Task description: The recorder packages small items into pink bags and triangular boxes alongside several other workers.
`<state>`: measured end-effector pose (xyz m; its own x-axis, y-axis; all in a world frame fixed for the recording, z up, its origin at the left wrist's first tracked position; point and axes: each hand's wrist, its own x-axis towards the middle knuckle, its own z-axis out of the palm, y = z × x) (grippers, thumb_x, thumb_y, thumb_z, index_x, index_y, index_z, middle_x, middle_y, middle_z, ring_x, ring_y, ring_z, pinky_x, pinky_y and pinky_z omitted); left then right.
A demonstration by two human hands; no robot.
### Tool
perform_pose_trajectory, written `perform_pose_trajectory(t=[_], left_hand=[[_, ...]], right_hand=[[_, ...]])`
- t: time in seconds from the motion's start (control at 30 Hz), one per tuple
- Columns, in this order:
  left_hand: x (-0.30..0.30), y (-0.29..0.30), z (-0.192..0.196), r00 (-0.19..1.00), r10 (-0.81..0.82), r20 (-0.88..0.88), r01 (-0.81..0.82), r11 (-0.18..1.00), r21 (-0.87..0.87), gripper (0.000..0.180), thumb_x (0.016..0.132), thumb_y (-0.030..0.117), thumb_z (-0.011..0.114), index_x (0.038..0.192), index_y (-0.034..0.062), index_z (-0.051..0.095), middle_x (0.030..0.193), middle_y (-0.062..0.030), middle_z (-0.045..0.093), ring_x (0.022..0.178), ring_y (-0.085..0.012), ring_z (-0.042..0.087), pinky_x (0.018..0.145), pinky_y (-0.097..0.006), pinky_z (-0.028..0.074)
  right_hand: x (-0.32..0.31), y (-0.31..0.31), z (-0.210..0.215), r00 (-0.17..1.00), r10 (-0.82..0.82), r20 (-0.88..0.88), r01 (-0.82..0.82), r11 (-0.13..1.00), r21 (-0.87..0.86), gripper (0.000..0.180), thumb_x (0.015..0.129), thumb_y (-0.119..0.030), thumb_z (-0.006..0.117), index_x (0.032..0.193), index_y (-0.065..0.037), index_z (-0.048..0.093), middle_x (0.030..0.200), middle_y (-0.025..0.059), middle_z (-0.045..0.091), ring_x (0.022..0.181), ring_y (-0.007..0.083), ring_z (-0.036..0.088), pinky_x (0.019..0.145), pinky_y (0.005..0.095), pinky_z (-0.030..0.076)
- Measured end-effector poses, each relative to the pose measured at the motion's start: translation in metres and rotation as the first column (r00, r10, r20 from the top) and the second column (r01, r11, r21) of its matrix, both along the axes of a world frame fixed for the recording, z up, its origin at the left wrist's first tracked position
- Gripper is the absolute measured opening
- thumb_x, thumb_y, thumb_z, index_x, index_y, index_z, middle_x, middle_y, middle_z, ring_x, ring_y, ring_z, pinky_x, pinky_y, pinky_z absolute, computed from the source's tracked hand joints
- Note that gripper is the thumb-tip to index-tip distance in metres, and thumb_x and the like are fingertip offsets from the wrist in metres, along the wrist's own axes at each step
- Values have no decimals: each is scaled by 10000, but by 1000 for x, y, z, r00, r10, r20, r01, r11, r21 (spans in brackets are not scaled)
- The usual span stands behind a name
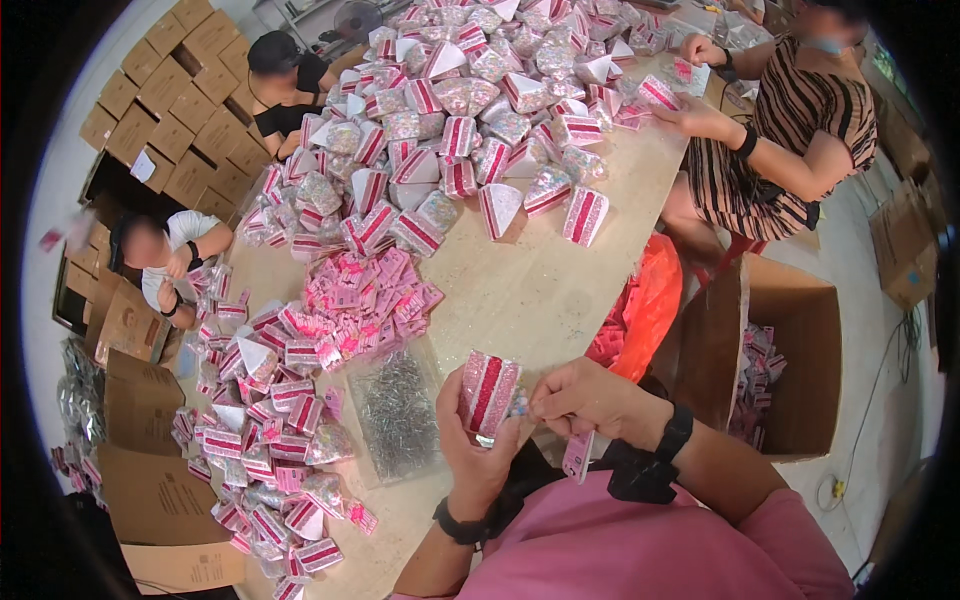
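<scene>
Brightly, the red-striped pink packet (489,393) glitters — left hand (474,452) clasping, right hand (597,397) gripping card (577,460).

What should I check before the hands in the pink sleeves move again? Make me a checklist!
1. Left grip holding the striped wedge: ok.
2. Right grip close to the wedge's right side: ok.
3. Pink tag fastened to the wedge: cannot tell; it hangs just below the right grip.
4. Tray of silvery bits near the left grip: ok, on its left.
5. Pink cards neatly stacked: not ok; they're jumbled.
</scene>
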<state>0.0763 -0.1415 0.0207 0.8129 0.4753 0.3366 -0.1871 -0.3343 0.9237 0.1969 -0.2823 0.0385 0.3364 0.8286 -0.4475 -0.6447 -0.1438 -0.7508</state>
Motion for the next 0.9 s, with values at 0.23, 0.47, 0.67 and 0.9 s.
perform_pose_trajectory(t=[0.23,0.47,0.67,0.9], left_hand=[[-5,2,-1,997,-17,-73,9,993,-117,767,726,57,697,1358,-14,268,1309,-128,383,1204,-228,417,1027,-365,340],[-7,-1,0,996,-38,-86,27,992,-121,760,730,44,687,1354,-10,258,1306,-127,374,1222,-226,390,1043,-367,314],[-5,0,-2,993,-12,-115,12,1000,-6,748,726,-16,670,1351,-10,259,1287,-132,386,1195,-223,422,1017,-357,354],[-3,-6,2,995,8,-97,-7,1000,17,732,741,-7,678,1347,-12,267,1275,-152,402,1156,-231,472,986,-357,395]], right_hand=[[-9,0,20,980,-15,200,20,1000,-22,90,787,-88,608,757,-5,625,544,30,539,437,84,461,394,205,302],[-9,-4,9,998,-27,53,27,1000,-1,91,797,-78,602,738,-10,617,550,32,545,452,66,465,400,203,301],[-16,1,3,890,-104,444,117,993,-3,101,794,-77,581,718,-17,607,547,32,542,459,91,476,421,240,342],[-12,0,19,942,-1,336,53,988,-147,144,825,-112,549,733,-6,579,537,37,522,482,86,498,425,260,384]])
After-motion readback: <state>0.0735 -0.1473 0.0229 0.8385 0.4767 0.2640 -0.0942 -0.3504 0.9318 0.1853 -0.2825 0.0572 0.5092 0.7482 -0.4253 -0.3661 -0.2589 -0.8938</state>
